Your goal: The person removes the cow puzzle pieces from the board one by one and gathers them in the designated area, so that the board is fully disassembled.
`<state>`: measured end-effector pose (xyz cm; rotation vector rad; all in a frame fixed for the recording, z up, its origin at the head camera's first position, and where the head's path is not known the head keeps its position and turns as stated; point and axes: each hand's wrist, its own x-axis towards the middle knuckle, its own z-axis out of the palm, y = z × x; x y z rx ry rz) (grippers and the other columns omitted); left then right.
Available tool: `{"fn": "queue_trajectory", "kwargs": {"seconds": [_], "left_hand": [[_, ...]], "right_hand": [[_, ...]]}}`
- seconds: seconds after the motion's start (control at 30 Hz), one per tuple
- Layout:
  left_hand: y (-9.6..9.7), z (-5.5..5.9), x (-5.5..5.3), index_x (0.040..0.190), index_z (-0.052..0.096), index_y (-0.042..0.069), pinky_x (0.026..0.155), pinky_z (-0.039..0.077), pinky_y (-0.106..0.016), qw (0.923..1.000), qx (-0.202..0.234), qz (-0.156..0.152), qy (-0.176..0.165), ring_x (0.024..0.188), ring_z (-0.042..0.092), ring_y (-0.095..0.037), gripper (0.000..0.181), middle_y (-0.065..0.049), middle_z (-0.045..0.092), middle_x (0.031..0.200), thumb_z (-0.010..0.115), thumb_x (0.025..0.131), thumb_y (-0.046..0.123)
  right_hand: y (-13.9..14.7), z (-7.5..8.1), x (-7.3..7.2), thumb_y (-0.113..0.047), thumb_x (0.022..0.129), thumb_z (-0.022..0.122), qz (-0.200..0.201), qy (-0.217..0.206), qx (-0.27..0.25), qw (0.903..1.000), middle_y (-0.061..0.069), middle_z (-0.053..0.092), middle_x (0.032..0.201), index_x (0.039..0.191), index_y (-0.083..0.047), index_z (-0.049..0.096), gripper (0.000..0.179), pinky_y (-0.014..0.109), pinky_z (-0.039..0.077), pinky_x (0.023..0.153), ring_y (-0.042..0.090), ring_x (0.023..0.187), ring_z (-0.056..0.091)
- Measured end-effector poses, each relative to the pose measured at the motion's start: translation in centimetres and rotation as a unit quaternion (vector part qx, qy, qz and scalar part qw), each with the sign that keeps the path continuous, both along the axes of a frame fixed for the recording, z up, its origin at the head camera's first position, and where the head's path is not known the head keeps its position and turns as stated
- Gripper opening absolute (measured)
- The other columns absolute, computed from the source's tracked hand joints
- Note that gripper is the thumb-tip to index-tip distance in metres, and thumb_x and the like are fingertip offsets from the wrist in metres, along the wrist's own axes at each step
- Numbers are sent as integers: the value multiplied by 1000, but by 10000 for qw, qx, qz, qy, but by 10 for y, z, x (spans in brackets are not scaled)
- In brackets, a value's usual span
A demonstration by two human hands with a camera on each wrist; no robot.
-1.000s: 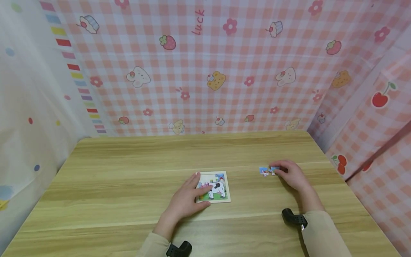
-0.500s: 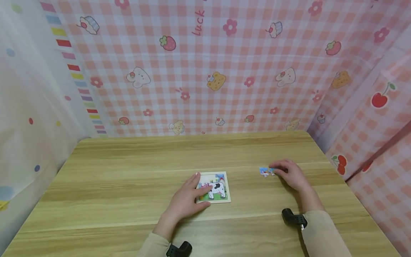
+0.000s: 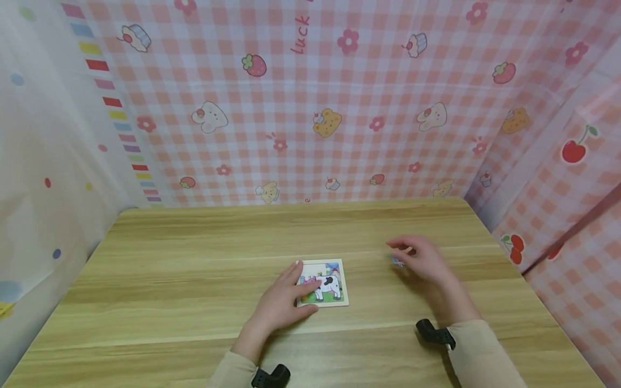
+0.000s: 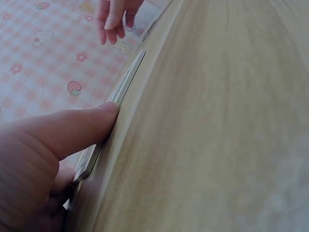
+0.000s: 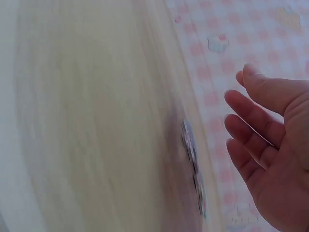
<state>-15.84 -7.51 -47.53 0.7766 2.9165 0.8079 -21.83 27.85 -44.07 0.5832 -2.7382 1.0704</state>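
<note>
A small framed cow puzzle [image 3: 331, 288] lies flat near the middle of the table, a pale gap showing in its upper left part. My left hand [image 3: 277, 302] rests on its left side, fingers spread and fairly straight. The index finger lies across the picture, and in the left wrist view the thumb [image 4: 91, 124] presses along the frame's edge. To the right of the frame, blue printed puzzle pieces [image 3: 398, 261] lie on the tabletop, partly hidden by my right hand [image 3: 424, 261]. The right wrist view shows that hand [image 5: 280, 140] raised beside the pieces [image 5: 193, 164], fingers loosely bent, nothing held.
The wood-grain table [image 3: 194, 258] stretches out on both sides of the hands. Pink checked cloth [image 3: 310, 81] hangs behind its far edge, and more cloth hangs at left and right. Each wrist carries a black camera mount [image 3: 436, 334].
My right hand has moved left and lifted slightly, away from where its fingertips met the right-hand piece, and now covers most of the loose pieces. My left hand and the frame stay put.
</note>
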Motion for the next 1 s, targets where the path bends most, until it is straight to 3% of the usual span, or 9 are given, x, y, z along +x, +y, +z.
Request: {"fn": "queue_trajectory", "kwargs": {"seconds": [0.2,0.47,0.6,1.0], "left_hand": [[0,2,1,139,60,26,115,29,-59,10000,-18,-51,-24,148,24,-39,57,-22,28,159,71,87,45],[7,11,-1,139,60,25,117,27,-58,9997,-33,-228,67,147,24,-42,55,-23,29,159,71,88,44],[11,13,-4,139,59,27,118,26,-56,9994,-147,-321,35,147,25,-41,55,-22,28,159,71,89,44],[12,9,-10,136,62,27,115,31,-58,9983,-316,-477,-50,146,27,-42,48,-24,30,158,68,91,43]], "right_hand": [[-25,0,0,-4,92,68,392,-143,-20,9991,14,70,109,113,2,70,23,37,55,81,29,99,63],[-57,-4,-4,-5,89,71,1210,-82,-114,9926,12,71,111,114,-1,70,25,42,57,83,29,101,64],[-72,-6,-8,-6,89,72,1541,-62,70,9880,10,70,115,117,-3,70,27,42,56,87,28,104,63],[-100,-9,-15,-17,87,76,1977,-252,752,9771,2,66,117,117,-14,72,31,41,48,95,20,109,59]]}}
